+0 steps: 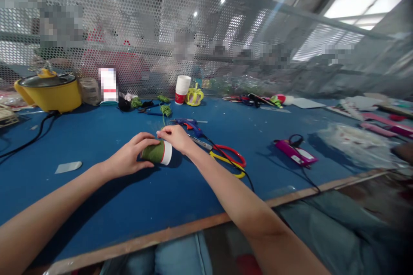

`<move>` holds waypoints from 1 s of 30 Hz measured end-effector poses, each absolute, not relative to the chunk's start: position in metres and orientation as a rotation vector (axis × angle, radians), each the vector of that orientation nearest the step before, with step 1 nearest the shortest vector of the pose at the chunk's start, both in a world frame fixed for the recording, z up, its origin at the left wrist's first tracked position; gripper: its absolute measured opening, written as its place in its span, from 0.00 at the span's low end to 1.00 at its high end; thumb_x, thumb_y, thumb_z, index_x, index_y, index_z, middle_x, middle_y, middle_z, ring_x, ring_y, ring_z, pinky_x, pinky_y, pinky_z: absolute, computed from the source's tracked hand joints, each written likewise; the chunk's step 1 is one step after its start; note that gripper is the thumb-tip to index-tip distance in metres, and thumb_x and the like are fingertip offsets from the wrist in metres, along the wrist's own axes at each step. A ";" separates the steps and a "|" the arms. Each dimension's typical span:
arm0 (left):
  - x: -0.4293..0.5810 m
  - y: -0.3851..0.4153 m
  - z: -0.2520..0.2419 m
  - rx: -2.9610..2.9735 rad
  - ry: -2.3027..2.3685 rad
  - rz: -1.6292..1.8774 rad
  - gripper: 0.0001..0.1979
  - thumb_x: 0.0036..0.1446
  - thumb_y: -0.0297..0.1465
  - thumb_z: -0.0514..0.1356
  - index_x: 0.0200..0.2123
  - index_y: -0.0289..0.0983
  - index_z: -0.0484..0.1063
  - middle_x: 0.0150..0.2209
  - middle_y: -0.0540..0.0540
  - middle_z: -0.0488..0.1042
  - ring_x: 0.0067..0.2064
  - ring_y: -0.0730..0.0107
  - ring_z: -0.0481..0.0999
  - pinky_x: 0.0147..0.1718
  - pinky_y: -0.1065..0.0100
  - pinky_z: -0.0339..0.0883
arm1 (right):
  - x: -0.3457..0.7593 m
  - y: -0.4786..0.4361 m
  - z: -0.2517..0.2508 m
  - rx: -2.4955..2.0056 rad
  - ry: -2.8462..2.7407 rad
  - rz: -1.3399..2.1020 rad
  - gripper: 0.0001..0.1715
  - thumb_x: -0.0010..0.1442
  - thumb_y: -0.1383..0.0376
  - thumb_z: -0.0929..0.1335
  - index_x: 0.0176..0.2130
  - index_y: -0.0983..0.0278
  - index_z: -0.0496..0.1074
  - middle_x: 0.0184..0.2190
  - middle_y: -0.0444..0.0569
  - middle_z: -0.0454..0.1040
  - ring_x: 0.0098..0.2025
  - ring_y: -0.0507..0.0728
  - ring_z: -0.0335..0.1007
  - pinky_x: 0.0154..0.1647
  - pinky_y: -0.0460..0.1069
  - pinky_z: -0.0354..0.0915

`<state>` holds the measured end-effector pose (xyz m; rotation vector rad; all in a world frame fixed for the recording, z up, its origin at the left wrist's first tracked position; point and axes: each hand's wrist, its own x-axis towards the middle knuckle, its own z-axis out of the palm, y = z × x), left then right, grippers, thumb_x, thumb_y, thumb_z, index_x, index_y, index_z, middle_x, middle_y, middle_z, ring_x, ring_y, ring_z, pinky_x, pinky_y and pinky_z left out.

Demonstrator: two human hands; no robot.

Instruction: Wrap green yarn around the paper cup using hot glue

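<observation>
A paper cup lies on its side above the blue table, most of its wall wrapped in green yarn, with a white band bare at one end. My left hand is closed around its wrapped part. Beside the cup's upper edge, my right hand pinches the green yarn strand, which runs back to a small green yarn bundle. Just beyond my right hand lies a blue glue gun. Scissors with red and yellow handles rest near my right forearm, partly covered by it.
A yellow electric pot stands at the back left. Stacked paper cups and a yellow crown-shaped piece stand by the mesh screen. On the right are a purple device with a cord and a clear plastic bag.
</observation>
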<state>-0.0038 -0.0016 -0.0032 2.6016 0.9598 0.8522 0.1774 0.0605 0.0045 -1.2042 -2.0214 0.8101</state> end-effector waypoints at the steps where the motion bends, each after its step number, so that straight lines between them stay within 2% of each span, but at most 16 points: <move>1: -0.004 -0.001 -0.003 2.584 0.962 0.842 0.23 0.52 0.34 0.59 0.51 0.38 0.58 0.51 0.38 0.60 0.52 0.57 0.63 0.50 0.56 0.61 | 0.177 0.060 0.004 -1.206 -2.022 0.810 0.15 0.53 0.60 0.65 0.24 0.69 0.73 0.19 0.44 0.67 0.23 0.49 0.57 0.24 0.44 0.51; 5: -0.004 0.002 -0.005 2.406 1.054 0.901 0.27 0.52 0.40 0.57 0.53 0.36 0.56 0.48 0.38 0.64 0.50 0.58 0.66 0.48 0.56 0.63 | 0.177 0.060 0.005 -1.228 -2.043 0.796 0.15 0.53 0.61 0.65 0.24 0.69 0.73 0.18 0.43 0.65 0.22 0.48 0.55 0.23 0.44 0.50; 9: -0.004 0.004 -0.005 2.225 1.200 0.863 0.23 0.53 0.41 0.55 0.48 0.34 0.60 0.43 0.39 0.68 0.41 0.60 0.71 0.39 0.58 0.68 | 0.176 0.059 0.005 -1.253 -2.069 0.769 0.14 0.52 0.61 0.65 0.24 0.68 0.73 0.17 0.42 0.65 0.22 0.48 0.55 0.23 0.44 0.50; 13: -0.003 0.002 -0.003 2.170 1.158 0.805 0.21 0.50 0.40 0.58 0.44 0.35 0.61 0.37 0.44 0.69 0.33 0.66 0.71 0.32 0.62 0.69 | 0.177 0.055 0.010 -1.213 -2.046 0.826 0.13 0.52 0.61 0.65 0.25 0.68 0.73 0.19 0.44 0.68 0.23 0.49 0.58 0.24 0.44 0.52; 18: -0.002 0.000 -0.002 2.178 1.045 0.943 0.21 0.46 0.35 0.62 0.43 0.36 0.60 0.41 0.44 0.65 0.40 0.65 0.70 0.38 0.62 0.69 | 0.181 0.051 0.021 -1.150 -1.983 0.897 0.11 0.51 0.62 0.66 0.25 0.68 0.73 0.19 0.43 0.66 0.22 0.49 0.57 0.24 0.44 0.53; 21: -0.002 -0.002 0.000 2.284 1.004 0.984 0.20 0.46 0.33 0.62 0.43 0.37 0.60 0.43 0.44 0.63 0.44 0.63 0.68 0.40 0.62 0.68 | 0.182 0.049 0.025 -1.097 -1.967 0.897 0.10 0.50 0.63 0.67 0.25 0.67 0.73 0.23 0.45 0.69 0.25 0.49 0.61 0.26 0.45 0.56; 25: -0.003 -0.005 0.007 2.439 0.926 0.931 0.24 0.49 0.32 0.61 0.48 0.39 0.57 0.45 0.42 0.63 0.47 0.60 0.66 0.43 0.60 0.66 | 0.181 0.048 0.028 -1.043 -1.981 0.895 0.10 0.50 0.63 0.67 0.23 0.66 0.72 0.26 0.46 0.71 0.28 0.50 0.64 0.29 0.45 0.57; 30: -0.001 -0.008 0.011 2.574 0.919 0.881 0.27 0.50 0.30 0.60 0.53 0.41 0.55 0.48 0.41 0.59 0.51 0.58 0.63 0.49 0.57 0.63 | 0.182 0.047 0.032 -1.061 -2.032 0.893 0.12 0.50 0.62 0.67 0.21 0.66 0.70 0.23 0.44 0.69 0.26 0.50 0.62 0.28 0.45 0.56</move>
